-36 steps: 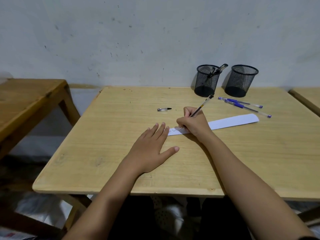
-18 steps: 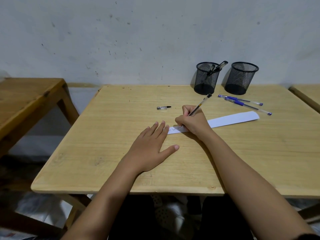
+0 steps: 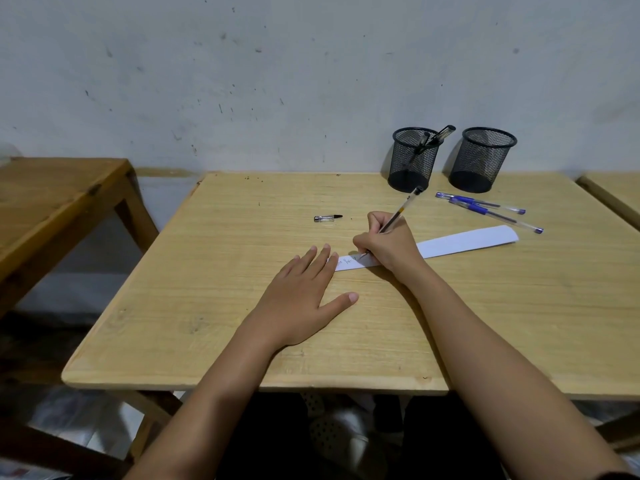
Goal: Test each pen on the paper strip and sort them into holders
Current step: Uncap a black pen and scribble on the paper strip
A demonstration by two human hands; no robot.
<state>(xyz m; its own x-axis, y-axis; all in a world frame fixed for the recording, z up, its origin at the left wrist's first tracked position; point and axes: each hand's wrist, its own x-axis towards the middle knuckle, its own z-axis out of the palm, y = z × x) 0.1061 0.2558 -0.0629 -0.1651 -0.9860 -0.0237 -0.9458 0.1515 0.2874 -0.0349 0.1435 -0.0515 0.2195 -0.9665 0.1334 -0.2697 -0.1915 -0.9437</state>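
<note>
The right hand (image 3: 388,244) grips a pen (image 3: 401,211) with its tip on the strip (image 3: 464,241), whose end the flat left hand (image 3: 301,292) presses to the table (image 3: 242,271); one holder (image 3: 414,161) already has pens, and two blue pens (image 3: 481,203) lie probably untested.

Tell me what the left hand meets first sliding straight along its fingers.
The paper strip: the left hand seems to touch its near end with the index fingertip. Beyond that, probably the loose pen cap; depth is unclear.
</note>
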